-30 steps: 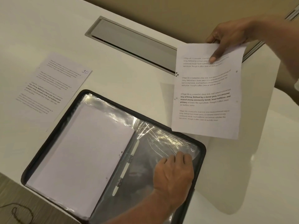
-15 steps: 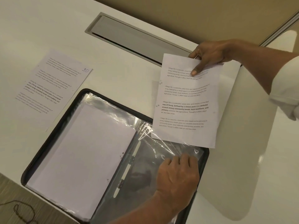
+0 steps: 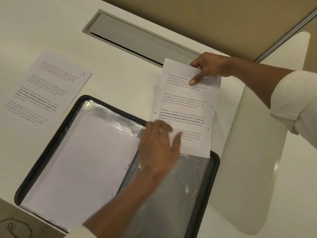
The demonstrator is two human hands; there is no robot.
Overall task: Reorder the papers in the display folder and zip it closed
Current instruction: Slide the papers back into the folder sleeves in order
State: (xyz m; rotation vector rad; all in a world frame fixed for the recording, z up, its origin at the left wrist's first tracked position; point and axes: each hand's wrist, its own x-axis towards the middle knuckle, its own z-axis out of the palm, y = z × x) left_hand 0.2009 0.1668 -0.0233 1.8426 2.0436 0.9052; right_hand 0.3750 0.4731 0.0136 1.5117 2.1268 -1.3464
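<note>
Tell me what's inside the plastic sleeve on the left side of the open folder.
A white sheet, blank side up, fills the plastic sleeve. Whether more sheets lie beneath it is hidden.

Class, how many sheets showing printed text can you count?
2: the marked sheet on the table left of the folder, the held sheet in the right hand. Others may be hidden.

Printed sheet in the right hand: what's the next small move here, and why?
Probably slide the printed sheet down into the clear sleeve on the right half of the display folder. The right hand pinches the sheet's top edge, its lower edge overlaps the sleeve's top, and the left hand, blurred, lies at that opening. Whether the edge is inside yet cannot be told.
</note>
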